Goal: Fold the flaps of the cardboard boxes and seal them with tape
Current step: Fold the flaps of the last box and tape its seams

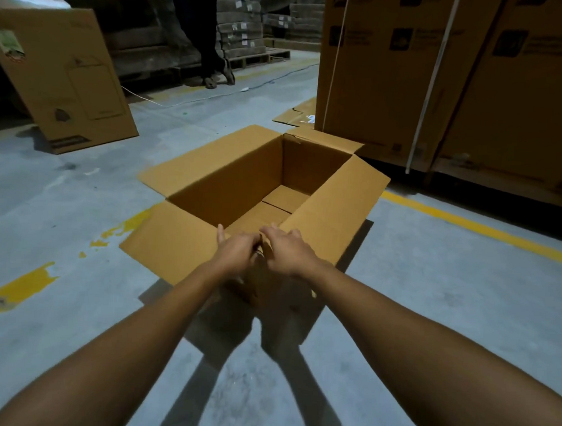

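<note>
An open brown cardboard box (pixel 229 184) stands on the concrete floor in front of me, all its top flaps spread outward and its inside empty. My left hand (pixel 236 251) and my right hand (pixel 287 250) meet at the box's near corner. The left hand's fingers curl over the edge where the near flap (pixel 169 240) joins the box. The right hand rests on the corner beside the right flap (pixel 334 208). No tape is in view.
Tall stacked cartons (pixel 440 78) rise at the right behind a yellow floor line (pixel 466 222). A large flat carton (pixel 63 77) leans at the left. A person's legs (pixel 212 49) stand at the back near pallets of stacked goods. A cable runs across the floor.
</note>
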`<state>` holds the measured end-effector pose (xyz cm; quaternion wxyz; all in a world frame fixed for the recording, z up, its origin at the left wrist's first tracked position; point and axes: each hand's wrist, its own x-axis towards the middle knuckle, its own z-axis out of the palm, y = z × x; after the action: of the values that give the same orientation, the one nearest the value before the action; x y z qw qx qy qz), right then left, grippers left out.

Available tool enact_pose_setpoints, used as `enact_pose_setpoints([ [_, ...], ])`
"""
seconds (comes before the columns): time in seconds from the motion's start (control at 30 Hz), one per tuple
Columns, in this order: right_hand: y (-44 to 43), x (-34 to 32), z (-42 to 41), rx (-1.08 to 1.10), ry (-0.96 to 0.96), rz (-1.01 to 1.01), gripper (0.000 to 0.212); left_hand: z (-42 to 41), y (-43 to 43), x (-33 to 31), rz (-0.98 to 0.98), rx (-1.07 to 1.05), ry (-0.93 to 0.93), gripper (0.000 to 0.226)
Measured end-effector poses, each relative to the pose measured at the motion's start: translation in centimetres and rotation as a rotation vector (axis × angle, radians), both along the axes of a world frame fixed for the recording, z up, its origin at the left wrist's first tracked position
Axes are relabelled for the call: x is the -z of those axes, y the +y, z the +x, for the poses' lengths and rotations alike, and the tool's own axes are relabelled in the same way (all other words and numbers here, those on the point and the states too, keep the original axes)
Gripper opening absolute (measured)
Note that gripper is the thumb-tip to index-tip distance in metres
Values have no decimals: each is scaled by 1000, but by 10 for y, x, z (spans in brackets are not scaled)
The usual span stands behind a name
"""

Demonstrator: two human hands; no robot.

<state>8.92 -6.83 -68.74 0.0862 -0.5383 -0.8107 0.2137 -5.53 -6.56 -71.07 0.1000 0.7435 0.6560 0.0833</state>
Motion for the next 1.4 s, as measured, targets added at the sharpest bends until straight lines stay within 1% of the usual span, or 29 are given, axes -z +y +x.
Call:
enact_pose_setpoints([
  [0.07,-17,5,11,-43,-176,47,71,19,-33,5,-13,31,-8,15],
  [0.13,-39,12,28,-40,-284,130,56,30,-62,6,-18,106,-64,19],
  [0.2,-66,18,45,-4,-306,182,39,33,-86,2,-56,241,-156,21],
  [0.23,-78,19,55,28,-298,187,35,33,-95,-2,-75,311,-170,26],
  [0.27,-90,18,65,66,-294,186,32,32,-102,-6,-103,358,-144,35],
  [0.33,-111,13,91,152,-305,197,24,29,-109,-16,-181,364,-20,48],
  [0.43,-144,4,140,284,-330,204,12,20,-117,-17,-258,294,98,46],
  [0.5,-170,1,170,331,-354,206,10,23,-129,-11,-226,285,100,44],
  [0.57,-201,1,198,368,-371,198,9,44,-148,-3,-153,308,102,45],
  [0.63,-231,3,225,398,-385,156,10,78,-170,3,-91,325,110,48],
  [0.7,-258,2,254,422,-406,108,17,116,-190,3,-41,351,74,50],
  [0.87,-329,0,327,440,-472,75,24,188,-235,2,-78,474,34,51],
  [0.93,-355,2,344,438,-515,43,34,201,-245,-3,-118,512,26,47],
  [1.0,-378,5,350,445,-545,0,52,209,-252,-7,-174,530,-16,43],
  [1.07,-394,7,348,467,-528,-11,64,211,-257,-10,-219,528,-51,38],
  [1.17,-412,6,342,511,-448,15,62,206,-266,-19,-246,519,-60,36],
  [1.27,-425,0,339,514,-372,31,55,202,-279,-37,-309,508,-102,42],
  [1.4,-428,-6,332,540,-244,64,55,197,-283,-66,-480,487,-112,42],
])
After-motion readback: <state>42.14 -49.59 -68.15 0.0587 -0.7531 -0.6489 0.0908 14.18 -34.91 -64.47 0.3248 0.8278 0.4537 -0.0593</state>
